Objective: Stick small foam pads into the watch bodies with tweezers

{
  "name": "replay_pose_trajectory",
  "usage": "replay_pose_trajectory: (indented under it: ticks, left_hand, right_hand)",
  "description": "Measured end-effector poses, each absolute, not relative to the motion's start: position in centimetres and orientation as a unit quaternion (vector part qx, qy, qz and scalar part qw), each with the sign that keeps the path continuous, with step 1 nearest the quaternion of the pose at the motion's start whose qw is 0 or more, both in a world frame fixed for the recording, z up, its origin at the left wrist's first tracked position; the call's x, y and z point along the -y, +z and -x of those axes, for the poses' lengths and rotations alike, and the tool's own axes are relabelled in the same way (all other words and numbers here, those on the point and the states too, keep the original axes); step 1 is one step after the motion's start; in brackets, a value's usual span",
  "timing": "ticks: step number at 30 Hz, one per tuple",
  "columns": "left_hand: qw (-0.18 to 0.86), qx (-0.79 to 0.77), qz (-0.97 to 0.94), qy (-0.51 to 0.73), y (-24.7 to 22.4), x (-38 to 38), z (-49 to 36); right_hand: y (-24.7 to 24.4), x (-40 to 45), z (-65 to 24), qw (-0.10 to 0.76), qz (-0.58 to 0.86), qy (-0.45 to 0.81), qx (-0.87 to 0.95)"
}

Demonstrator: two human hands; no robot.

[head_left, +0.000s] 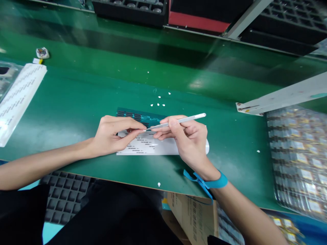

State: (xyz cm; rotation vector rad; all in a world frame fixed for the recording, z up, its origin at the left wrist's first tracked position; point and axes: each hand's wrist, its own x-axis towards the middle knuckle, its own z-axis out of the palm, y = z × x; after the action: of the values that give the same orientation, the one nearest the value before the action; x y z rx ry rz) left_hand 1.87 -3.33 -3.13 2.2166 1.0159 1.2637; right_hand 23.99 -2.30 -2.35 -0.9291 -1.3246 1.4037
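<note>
Silver tweezers (pixel 189 119) are held in my right hand (pixel 187 139), slanting down to the left with their tip at my left fingertips. My left hand (pixel 112 134) is closed in a pinch. A tiny pale bit shows at its fingertips, too small to name. Under both hands lies a white printed sheet (pixel 138 146) with rows of small dark text. Beyond it is a clear greenish film with black strip stickers (pixel 129 114), partly covered by my fingers. A blue wrist strap (pixel 217 182) circles my right wrist.
Several small white tabs (pixel 158 104) are scattered on the green table (pixel 84 92). At the left lies a white printed roll or stack (pixel 21 98). Clear trays of small parts (pixel 298 156) stand at the right, near a white post (pixel 283 92). Black trays (pixel 133 12) sit on the shelf above.
</note>
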Motion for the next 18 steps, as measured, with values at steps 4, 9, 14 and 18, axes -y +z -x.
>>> replay_pose_trajectory:
  ticks: [4, 9, 14, 18]
  left_hand:
    - [0.185, -0.356, -0.793, 0.457, -3.2, 3.3, -1.9]
    - [0.230, -0.386, -0.757, 0.474, -3.0, 3.4, -2.1]
    - [0.418, -0.423, -0.647, 0.477, -2.5, 3.3, -2.3]
    - [0.502, -0.425, -0.579, 0.482, -2.1, 3.1, -2.5]
  right_hand:
    - [-2.4, 2.3, -24.0, 0.470, 0.395, 0.557, 0.559]
    - [-2.5, 2.5, -24.0, 0.524, 0.391, 0.494, 0.573]
    - [-3.0, 2.9, -24.1, 0.569, 0.352, 0.374, 0.642]
    - [-3.5, 3.2, -24.3, 0.555, 0.327, 0.347, 0.682]
